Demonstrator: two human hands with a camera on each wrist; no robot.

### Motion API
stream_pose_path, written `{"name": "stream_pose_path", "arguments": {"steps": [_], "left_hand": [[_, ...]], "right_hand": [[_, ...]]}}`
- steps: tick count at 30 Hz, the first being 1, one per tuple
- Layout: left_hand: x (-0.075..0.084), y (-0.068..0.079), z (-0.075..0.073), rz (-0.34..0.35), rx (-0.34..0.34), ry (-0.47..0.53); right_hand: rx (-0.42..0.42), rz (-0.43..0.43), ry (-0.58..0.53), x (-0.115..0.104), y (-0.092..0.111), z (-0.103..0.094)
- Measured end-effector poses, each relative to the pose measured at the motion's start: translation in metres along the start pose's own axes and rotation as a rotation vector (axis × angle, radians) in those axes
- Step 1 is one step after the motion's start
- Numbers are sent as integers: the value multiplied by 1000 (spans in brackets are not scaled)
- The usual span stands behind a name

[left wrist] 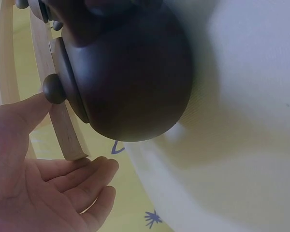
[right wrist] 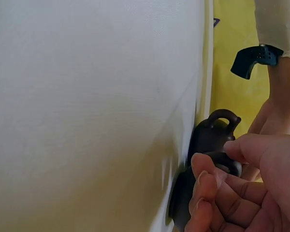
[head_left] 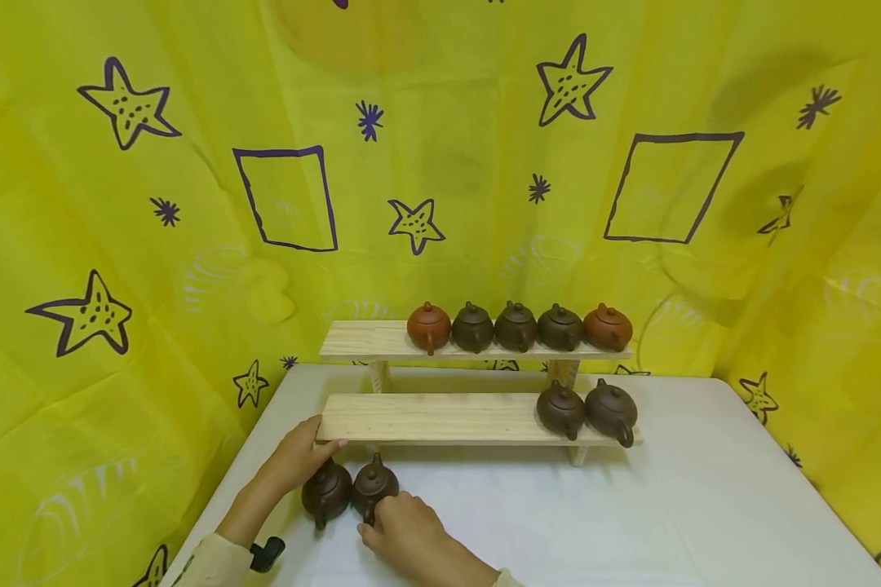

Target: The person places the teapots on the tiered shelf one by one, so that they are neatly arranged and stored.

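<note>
My left hand (head_left: 292,461) rests on the left end of the lower wooden shelf (head_left: 426,417), thumb along its front edge and fingers, nearly straight, at its end. A dark brown teapot (head_left: 326,491) stands on the table just below that hand; its body and lid knob fill the upper left wrist view. Beside it, a second dark brown teapot (head_left: 375,483) has its handle pinched by my right hand (head_left: 413,534). The right wrist view shows my curled fingers (right wrist: 208,186) in front of this pot, covering most of it.
Two dark teapots (head_left: 560,409) stand at the lower shelf's right end. Along the upper shelf (head_left: 363,338) sit several more teapots, with a reddish one (head_left: 428,326) leftmost and another (head_left: 608,328) rightmost. A white cloth (head_left: 631,522) covers the table; yellow patterned curtains (head_left: 470,163) surround it.
</note>
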State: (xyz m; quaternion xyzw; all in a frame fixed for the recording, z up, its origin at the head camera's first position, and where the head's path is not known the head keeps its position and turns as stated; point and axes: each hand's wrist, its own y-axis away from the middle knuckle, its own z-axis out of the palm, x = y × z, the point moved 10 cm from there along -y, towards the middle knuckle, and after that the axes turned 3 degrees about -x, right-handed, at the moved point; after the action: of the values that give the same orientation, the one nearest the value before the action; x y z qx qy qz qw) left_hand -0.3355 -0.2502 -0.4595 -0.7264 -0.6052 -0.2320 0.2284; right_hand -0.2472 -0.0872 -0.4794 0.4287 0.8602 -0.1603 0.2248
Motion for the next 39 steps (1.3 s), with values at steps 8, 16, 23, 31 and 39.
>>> {"name": "stream_pose_path", "arguments": {"steps": [8, 16, 23, 31, 39], "left_hand": [[1, -2, 2, 8, 0, 8], [0, -1, 0, 7, 5, -3], [0, -1, 1, 3, 2, 6], [-1, -2, 1, 6, 5, -6], [0, -2, 1, 6, -1, 5]], "right_hand": [[17, 40, 130, 13, 5, -13], [-43, 153, 162, 37, 2, -30], [-75, 133, 177, 36, -3, -17], [-10, 106, 248, 34, -10, -13], [20, 77, 248, 33, -5, -15]]}}
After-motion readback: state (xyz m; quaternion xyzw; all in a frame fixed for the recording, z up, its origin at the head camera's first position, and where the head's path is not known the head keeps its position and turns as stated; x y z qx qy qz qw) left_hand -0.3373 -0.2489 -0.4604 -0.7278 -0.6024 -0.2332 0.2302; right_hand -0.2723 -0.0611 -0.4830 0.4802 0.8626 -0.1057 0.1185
